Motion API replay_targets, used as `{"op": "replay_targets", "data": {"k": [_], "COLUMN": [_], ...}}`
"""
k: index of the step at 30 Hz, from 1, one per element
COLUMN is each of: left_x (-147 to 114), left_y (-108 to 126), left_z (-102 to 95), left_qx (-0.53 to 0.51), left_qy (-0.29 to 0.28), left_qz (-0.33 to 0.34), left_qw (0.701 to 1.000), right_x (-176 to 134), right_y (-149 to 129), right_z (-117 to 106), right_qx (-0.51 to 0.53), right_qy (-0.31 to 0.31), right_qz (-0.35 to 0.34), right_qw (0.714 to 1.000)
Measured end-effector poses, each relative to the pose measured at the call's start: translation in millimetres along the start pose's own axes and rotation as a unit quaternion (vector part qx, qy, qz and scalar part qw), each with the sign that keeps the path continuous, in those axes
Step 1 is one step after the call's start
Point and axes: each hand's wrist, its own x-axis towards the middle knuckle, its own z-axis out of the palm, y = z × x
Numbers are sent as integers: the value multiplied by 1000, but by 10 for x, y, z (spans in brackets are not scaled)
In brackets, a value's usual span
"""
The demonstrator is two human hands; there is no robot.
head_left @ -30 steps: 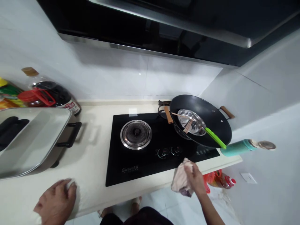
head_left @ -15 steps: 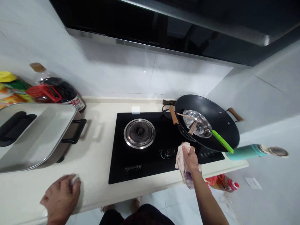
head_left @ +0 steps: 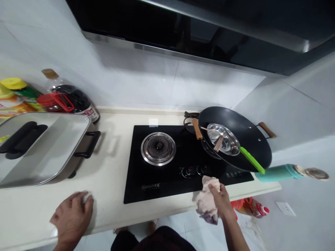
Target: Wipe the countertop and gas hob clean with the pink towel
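My right hand grips a crumpled pale pink cloth at the front edge of the black gas stove. Part of the cloth hangs over the counter's edge. Just behind it are the stove's knobs. On the stove's right side sits a black wok with wooden handles, holding a steel bowl, chopsticks and a utensil with a green handle. My left hand rests on the counter left of the stove, fingers loosely bent, with nothing in it.
At the left stands a large lidded electric pan, with a dark sauce bottle and other bottles behind it. A teal flask lies right of the wok. The range hood hangs overhead. Below the counter is a red-capped bottle.
My right hand has drawn the cloth from beside the knobs toward the counter's front edge, uncovering the second knob. My left hand stays on the counter. The view has shifted slightly.
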Motion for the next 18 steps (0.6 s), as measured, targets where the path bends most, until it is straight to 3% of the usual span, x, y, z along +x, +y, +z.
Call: {"op": "replay_targets", "data": {"k": [3,6,8,12,18], "left_x": [-24,-22,-16,-17,-27], "left_y": [6,2,-3,-13,-19], "left_z": [3,15,21,30,38], "left_qx": [2,-2,-8,-12,-11], "left_qy": [33,50,52,49,46], "left_qz": [13,13,14,20,21], "left_qw": [999,999,998,999,999], "right_x": [-6,133,230,307,203], "right_y": [-314,-669,-797,-737,-506], "right_z": [119,416,630,809,624], "right_qx": [8,-97,-137,-143,-74], "right_qy": [-18,-22,-25,-31,-65], "right_qz": [1,-47,-44,-20,-18], "right_qw": [1000,994,989,989,995]}}
